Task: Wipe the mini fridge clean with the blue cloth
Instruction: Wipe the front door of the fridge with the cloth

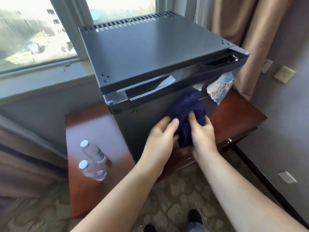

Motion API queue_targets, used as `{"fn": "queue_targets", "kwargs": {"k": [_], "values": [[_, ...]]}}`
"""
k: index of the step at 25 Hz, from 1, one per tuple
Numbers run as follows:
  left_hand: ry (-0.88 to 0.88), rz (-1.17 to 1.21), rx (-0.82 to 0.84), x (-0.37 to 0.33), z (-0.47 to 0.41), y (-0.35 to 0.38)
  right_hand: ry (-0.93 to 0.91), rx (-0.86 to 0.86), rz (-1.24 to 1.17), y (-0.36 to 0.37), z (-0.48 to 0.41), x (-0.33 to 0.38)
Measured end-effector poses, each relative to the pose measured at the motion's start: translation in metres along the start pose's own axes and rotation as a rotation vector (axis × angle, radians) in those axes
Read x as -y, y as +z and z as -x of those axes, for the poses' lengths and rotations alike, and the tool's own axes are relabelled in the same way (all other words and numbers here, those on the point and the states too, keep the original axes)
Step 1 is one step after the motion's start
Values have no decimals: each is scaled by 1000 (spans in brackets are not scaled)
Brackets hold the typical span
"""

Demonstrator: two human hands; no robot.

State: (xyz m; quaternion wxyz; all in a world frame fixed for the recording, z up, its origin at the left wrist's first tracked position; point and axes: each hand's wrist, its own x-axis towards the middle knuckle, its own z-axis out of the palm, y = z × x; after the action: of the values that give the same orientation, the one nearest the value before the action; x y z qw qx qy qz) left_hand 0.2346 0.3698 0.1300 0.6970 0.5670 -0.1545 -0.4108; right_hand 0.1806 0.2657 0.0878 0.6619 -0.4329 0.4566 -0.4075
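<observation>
Blue cloth (185,111) lies against the mini fridge (150,52), pinched between left hand (160,133) and right hand (203,133) grips.

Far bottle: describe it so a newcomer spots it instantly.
Find the dark fridge on the wooden table. Left of it sit two clear, white-capped bottles. The far bottle is the one nearer the window, with dark script on its side; the near bottle shows none.
</observation>
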Motion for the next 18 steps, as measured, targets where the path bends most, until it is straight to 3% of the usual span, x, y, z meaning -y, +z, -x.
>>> {"fn": "queue_targets", "kwargs": {"k": [4,9,18], "values": [[-71,-43,-32,19,-25,23,4,-7,-42,-23,-36,-16],[-147,-127,-86,37,-63,73,158,1,-87,-62,-98,-28],[-198,-53,-371,91,-89,132,428,325,11,-120,-162,-24]]}}
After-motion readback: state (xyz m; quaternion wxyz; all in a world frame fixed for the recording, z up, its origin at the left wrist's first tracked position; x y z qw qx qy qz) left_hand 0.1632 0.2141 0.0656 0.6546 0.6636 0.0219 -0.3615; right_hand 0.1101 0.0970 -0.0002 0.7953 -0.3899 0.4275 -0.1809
